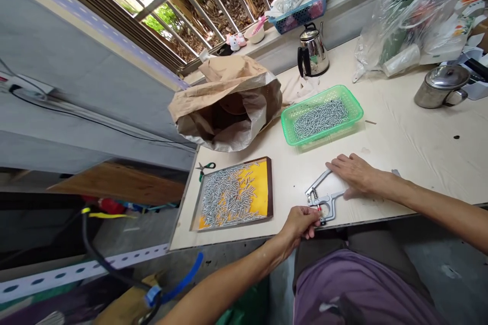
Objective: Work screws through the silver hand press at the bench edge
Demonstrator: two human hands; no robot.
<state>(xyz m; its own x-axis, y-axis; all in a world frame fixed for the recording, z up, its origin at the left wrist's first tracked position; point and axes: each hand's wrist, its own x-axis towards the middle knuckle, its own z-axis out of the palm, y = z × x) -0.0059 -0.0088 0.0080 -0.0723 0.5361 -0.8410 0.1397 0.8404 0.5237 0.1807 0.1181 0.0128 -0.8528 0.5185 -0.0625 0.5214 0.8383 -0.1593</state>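
Near the table's front edge, my right hand [358, 173] grips the spread handles of a grey metal hand-press plier [332, 207], fingers over the upper handle and thumb side by the lower one. A spring shows between the handles, close to the jaw. My left hand [299, 222] is closed in a pinch at the jaw, where a small red part shows; what the fingertips hold is too small to make out. Left of the hands lies a shallow tray [264, 175] with a yellow bottom, covered in many small silver metal pins. A green plastic basket [324, 139] beyond holds similar pins.
An open brown paper bag [229, 76] lies behind the tray, with green-handled scissors [208, 165] by the tray's corner. Farther back stand a steel kettle [313, 53], a lidded steel cup [438, 86] and plastic bags [407, 25]. A barred window is ahead.
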